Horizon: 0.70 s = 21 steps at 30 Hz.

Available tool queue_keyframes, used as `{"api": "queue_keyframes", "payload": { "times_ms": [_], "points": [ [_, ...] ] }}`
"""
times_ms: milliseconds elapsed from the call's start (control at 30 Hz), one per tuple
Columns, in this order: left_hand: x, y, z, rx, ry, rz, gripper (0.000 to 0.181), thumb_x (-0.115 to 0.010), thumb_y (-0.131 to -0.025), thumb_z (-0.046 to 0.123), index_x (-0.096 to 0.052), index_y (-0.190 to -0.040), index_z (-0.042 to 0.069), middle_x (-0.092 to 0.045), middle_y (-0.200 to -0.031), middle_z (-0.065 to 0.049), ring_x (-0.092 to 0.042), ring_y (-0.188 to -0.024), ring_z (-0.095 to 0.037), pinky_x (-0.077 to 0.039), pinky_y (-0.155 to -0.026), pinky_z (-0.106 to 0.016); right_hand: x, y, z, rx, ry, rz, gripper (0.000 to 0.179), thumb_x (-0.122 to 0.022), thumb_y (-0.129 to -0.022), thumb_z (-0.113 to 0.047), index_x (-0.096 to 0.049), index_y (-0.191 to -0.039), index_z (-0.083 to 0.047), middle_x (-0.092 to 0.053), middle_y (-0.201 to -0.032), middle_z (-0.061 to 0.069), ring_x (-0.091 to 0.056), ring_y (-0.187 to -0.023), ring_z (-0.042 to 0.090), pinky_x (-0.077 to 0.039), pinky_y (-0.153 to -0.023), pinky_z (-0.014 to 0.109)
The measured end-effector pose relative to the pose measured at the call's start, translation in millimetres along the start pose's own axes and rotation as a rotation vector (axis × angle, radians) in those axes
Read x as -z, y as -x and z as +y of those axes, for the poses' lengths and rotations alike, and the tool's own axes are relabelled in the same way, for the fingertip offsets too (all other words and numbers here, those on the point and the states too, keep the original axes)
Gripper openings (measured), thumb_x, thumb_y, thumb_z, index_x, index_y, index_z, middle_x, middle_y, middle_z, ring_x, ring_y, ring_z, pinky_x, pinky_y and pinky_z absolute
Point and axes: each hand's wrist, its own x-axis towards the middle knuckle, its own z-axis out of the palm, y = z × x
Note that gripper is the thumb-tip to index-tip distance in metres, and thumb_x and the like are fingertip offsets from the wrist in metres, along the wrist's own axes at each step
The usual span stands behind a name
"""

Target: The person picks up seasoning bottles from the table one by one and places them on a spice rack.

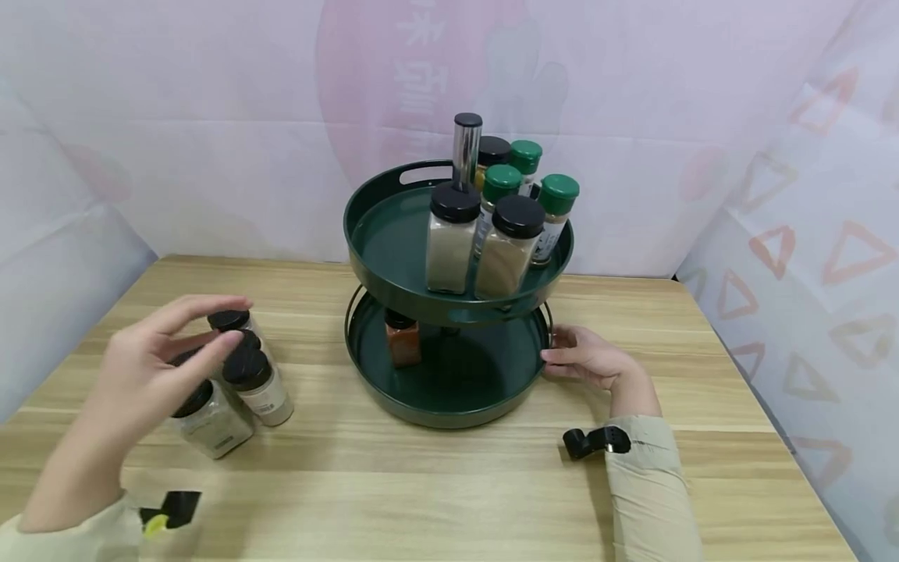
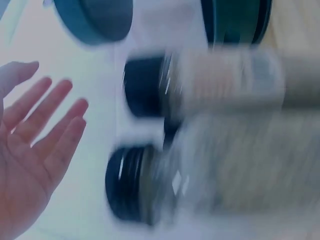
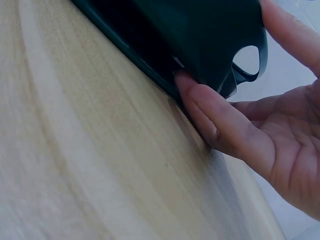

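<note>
My left hand (image 1: 147, 367) hovers over a cluster of black-lidded spice jars on the table's left, fingers spread and holding nothing. In the left wrist view, a wide clear jar (image 2: 240, 170) and a slimmer labelled jar (image 2: 225, 80) appear blurred, apart from the fingers. My right hand (image 1: 586, 359) grips the right edge of the lower tray (image 1: 449, 417) of a dark green two-tier spice rack. The right wrist view shows its fingers (image 3: 220, 110) at the tray's base and the thumb higher against the wall. One red-brown spice jar (image 1: 403, 343) stands on that tray.
Above, the upper tray (image 1: 379, 265) carries black-lidded jars (image 1: 451, 250) and green-capped bottles (image 1: 558, 203) around a chrome post (image 1: 467, 152). The wooden table (image 1: 421, 499) has a printed cloth (image 1: 211, 156) behind and at both sides.
</note>
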Motion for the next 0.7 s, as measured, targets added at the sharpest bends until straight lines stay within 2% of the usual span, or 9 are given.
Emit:
{"api": "queue_keyframes", "payload": {
  "times_ms": [133,233,300,433,533,600,700],
  "points": [
    [25.8,-2.3,-17.2,0.074,0.001,-0.027,0.041,-0.065,-0.087,-0.015,-0.063,-0.125,-0.003,-0.068,-0.122,0.010,-0.067,-0.105,0.008,-0.052,-0.084,-0.007,0.7,2.5,-0.5,-0.013,0.001,0.014,0.089,-0.061,-0.096,-0.009,0.004,-0.154,0.009,-0.008,-0.161,0.032,-0.043,-0.132,0.024,-0.053,-0.100,0.024],
    [36.9,-3.2,-33.0,0.093,-0.005,-0.035,0.040,-0.065,-0.086,-0.015,-0.063,-0.125,-0.004,-0.068,-0.122,0.011,-0.064,-0.109,0.007,-0.051,-0.085,-0.006,1.2,4.4,-0.6,-0.018,0.002,0.020,0.089,-0.061,-0.097,-0.009,0.004,-0.155,0.008,-0.007,-0.162,0.030,-0.038,-0.137,0.029,-0.052,-0.101,0.025],
    [41.1,-2.5,-45.4,0.114,-0.013,-0.041,0.039,-0.066,-0.087,-0.013,-0.063,-0.125,-0.004,-0.068,-0.121,0.014,-0.062,-0.111,0.008,-0.050,-0.085,-0.005,1.7,5.0,-0.5,-0.020,-0.001,0.023,0.089,-0.061,-0.096,-0.009,0.003,-0.155,0.008,-0.007,-0.163,0.030,-0.036,-0.139,0.030,-0.052,-0.102,0.025],
    [46.5,-0.3,-75.6,0.199,-0.078,-0.062,0.039,-0.068,-0.090,-0.001,-0.063,-0.129,0.003,-0.064,-0.118,0.028,-0.057,-0.108,0.018,-0.045,-0.083,0.002,1.6,4.6,0.1,-0.019,-0.006,0.023,0.090,-0.063,-0.096,-0.010,0.003,-0.155,0.008,-0.006,-0.163,0.030,-0.038,-0.138,0.029,-0.051,-0.103,0.026],
    [50.7,-0.1,-96.0,0.268,-0.154,-0.099,0.039,-0.068,-0.094,0.012,-0.061,-0.132,0.011,-0.058,-0.114,0.038,-0.049,-0.105,0.027,-0.033,-0.085,0.007,0.8,3.8,0.3,-0.018,-0.010,0.018,0.090,-0.063,-0.096,-0.009,0.004,-0.155,0.008,-0.008,-0.162,0.031,-0.044,-0.132,0.024,-0.052,-0.101,0.026],
    [53.3,-1.3,-106.2,0.297,-0.185,-0.125,0.039,-0.067,-0.096,0.018,-0.060,-0.133,0.012,-0.055,-0.112,0.042,-0.046,-0.103,0.029,-0.028,-0.082,0.006,0.1,3.5,-0.2,-0.018,-0.012,0.016,0.091,-0.063,-0.096,-0.009,0.004,-0.154,0.009,-0.008,-0.161,0.031,-0.047,-0.128,0.021,-0.052,-0.100,0.025],
    [56.4,-3.8,-119.1,0.328,-0.193,-0.162,0.039,-0.065,-0.097,0.023,-0.059,-0.134,0.011,-0.053,-0.111,0.044,-0.045,-0.102,0.030,-0.029,-0.079,0.003,-0.1,2.9,-2.1,-0.019,-0.011,0.018,0.091,-0.063,-0.096,-0.009,0.004,-0.154,0.009,-0.009,-0.161,0.031,-0.051,-0.124,0.017,-0.053,-0.099,0.024]
  ]
}}
